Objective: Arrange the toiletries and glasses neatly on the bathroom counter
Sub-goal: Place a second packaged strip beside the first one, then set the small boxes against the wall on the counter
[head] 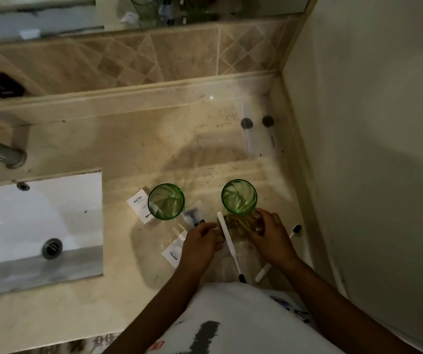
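Note:
Two green glasses stand on the beige counter (pixel 154 139). The left green glass (pixel 166 201) stands free. My right hand (pixel 269 233) grips the right green glass (pixel 239 196) low on its side, near the base. My left hand (pixel 200 241) pinches the upper handle of a white toothbrush (pixel 228 244) that lies between my hands. A second white toothbrush (pixel 294 229) lies partly under my right wrist. A white hotel box (pixel 138 204) touches the left glass. A razor in a clear packet (pixel 192 217) and a hotel sachet (pixel 172 254) lie by my left hand.
Two clear bottles with dark caps (pixel 246 123) (pixel 268 121) lie at the back right corner by the wall (pixel 358 149). A white sink (pixel 39 226) with a metal tap (pixel 1 152) is on the left. A tiled backsplash and a mirror run along the back.

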Demonstrator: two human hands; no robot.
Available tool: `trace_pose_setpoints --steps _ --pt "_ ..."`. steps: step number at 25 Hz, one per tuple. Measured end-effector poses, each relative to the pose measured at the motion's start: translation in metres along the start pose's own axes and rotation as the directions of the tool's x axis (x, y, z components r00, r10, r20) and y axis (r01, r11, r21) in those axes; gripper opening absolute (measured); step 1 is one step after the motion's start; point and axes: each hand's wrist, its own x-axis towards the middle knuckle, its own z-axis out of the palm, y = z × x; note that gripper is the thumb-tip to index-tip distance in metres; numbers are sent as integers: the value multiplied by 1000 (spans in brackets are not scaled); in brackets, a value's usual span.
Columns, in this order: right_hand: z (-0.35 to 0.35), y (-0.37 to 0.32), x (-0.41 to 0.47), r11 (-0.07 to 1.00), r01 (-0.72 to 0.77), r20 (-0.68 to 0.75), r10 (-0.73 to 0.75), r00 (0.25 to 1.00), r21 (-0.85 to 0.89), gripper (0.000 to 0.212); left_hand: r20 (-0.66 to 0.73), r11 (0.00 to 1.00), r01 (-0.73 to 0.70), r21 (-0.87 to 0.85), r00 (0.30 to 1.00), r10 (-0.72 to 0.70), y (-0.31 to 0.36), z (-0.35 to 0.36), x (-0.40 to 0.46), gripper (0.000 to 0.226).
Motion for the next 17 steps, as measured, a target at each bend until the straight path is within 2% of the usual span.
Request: trace_pose_setpoints --steps 3,4,6,8,10,11,12,15,17 --pt "4 -11 -9 994 -25 -122 12 992 -105 31 -36 997 8 -77 999 -11 -3 -12 -10 18" --pt "6 -15 -15 992 -1 -129 -16 991 -127 19 -64 999 -16 -50 998 12 -5 -20 -13 18" --pt "13 -25 -27 988 94 -25 -98 995 -120 7 -140 981 -102 166 982 126 -15 -40 -17 17" --pt "27 -41 -36 976 182 157 -162 974 -123 17 -214 860 -177 478 927 310 -29 -62 -22 17" --pt "45 -55 -41 934 307 300 -245 922 -181 31 -209 645 -216 733 831 515 -47 -83 -22 25" --pt "55 -61 -42 902 370 354 -279 893 -224 38 -174 538 -205 818 803 570 -57 -92 -20 32" --pt "65 -67 -42 867 425 396 -305 866 -262 45 -157 494 -190 848 801 577 -65 -99 -18 38" --pt "89 -80 -40 817 469 457 -294 839 -335 61 -173 687 -175 705 897 406 -68 -106 -17 43" --pt "103 -84 -43 839 424 450 -251 857 -340 66 -149 733 -171 659 925 349 -70 -110 -17 39"
